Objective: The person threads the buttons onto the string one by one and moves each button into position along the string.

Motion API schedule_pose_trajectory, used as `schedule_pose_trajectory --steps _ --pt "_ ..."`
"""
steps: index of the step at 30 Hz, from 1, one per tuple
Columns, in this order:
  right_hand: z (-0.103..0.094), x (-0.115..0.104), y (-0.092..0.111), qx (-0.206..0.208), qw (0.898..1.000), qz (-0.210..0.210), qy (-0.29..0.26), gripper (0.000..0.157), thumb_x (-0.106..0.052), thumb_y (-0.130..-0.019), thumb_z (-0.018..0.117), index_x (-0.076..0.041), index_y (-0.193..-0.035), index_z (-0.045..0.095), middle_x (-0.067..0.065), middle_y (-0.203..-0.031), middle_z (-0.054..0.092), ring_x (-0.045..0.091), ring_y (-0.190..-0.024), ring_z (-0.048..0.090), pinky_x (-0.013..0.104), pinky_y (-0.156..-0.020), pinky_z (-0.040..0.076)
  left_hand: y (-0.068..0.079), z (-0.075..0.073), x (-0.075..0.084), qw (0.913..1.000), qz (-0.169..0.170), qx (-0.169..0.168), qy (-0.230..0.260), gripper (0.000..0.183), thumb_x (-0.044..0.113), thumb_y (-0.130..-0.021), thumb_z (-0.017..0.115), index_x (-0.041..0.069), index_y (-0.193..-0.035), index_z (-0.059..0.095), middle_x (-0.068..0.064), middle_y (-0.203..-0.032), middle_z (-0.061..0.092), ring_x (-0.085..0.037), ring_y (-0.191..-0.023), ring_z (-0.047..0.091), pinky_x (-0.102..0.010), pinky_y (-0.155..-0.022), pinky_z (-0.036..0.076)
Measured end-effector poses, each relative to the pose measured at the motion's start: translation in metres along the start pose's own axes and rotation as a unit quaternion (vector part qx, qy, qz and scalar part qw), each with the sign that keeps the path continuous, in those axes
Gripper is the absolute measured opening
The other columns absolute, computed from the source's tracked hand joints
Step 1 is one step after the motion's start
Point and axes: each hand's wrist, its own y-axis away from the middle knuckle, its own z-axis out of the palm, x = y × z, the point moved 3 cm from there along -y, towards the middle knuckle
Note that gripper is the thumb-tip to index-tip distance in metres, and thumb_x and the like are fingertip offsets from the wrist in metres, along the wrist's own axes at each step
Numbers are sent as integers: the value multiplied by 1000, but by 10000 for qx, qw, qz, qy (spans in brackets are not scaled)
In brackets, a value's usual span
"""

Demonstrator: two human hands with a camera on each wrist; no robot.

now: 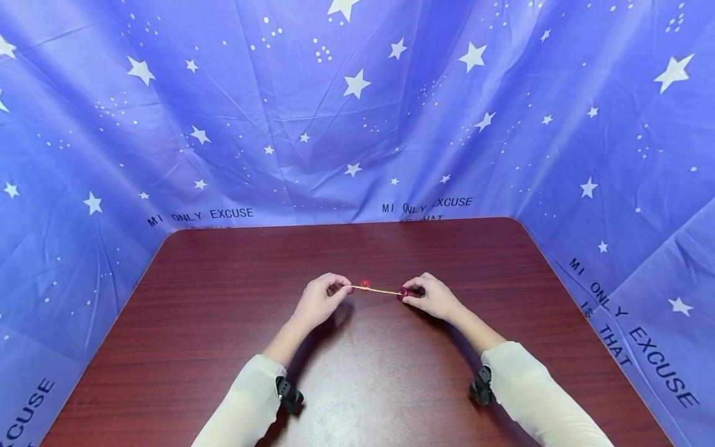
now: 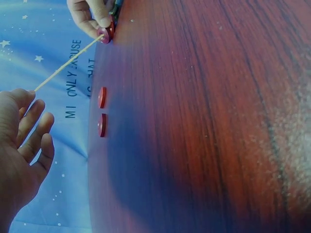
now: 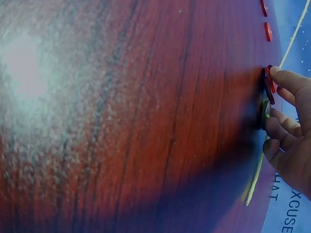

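A thin yellow string (image 1: 382, 291) is stretched between the two hands, low over the table. The left hand (image 1: 323, 301) pinches one end between thumb and forefinger; its other fingers are loosely bent in the left wrist view. The right hand (image 1: 432, 297) pinches a red disc (image 2: 107, 34) where the string meets it; whether a second disc lies against it I cannot tell. A dark greenish disc (image 3: 265, 115) stands beside the right fingers. Below that hand hangs or lies a yellow strand (image 3: 252, 187). Two red discs (image 2: 102, 97) (image 2: 101, 125) lie on the tabletop between the hands.
The dark red wood-grain table (image 1: 223, 347) has rounded far corners. Blue cloth (image 1: 251, 112) with white stars and lettering hangs behind it and on both sides. A dark device (image 1: 290, 395) is strapped at each wrist over pale sleeves.
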Motion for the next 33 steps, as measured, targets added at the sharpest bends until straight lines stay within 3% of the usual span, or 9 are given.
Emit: schedule_pose_trajectory --steps 8,16,27,33 --pt "2 -1 0 -117 9998 72 132 25 -23 -77 75 -11 -98 69 3 -90 59 13 -81 51 24 -70 43 1 3 1 9999 57 -86 -3 8 22 -87 66 14 -86 68 5 -80 62 -5 -66 54 -19 -61 48" --pt "1 -3 -1 -53 9999 44 85 27 -23 -75 77 -10 -98 69 1 -90 63 13 -81 51 25 -70 43 0 3 1 9999 101 -69 49 10 22 -87 66 12 -86 68 4 -80 63 -6 -67 55 -19 -61 48" --pt "-3 -15 -4 -28 9999 101 -118 26 -22 -78 75 -10 -99 68 2 -90 64 17 -86 60 34 -78 47 -1 4 2 9998 206 20 49 10 21 -86 68 11 -86 68 4 -80 63 -6 -70 55 -18 -63 49" --pt "-4 -21 -8 28 9997 195 -174 27 -22 -77 75 -11 -101 68 1 -88 63 13 -76 57 29 -70 44 -1 5 3 9998 173 12 -25 13 24 -86 67 11 -86 68 4 -80 63 -6 -68 55 -18 -62 48"
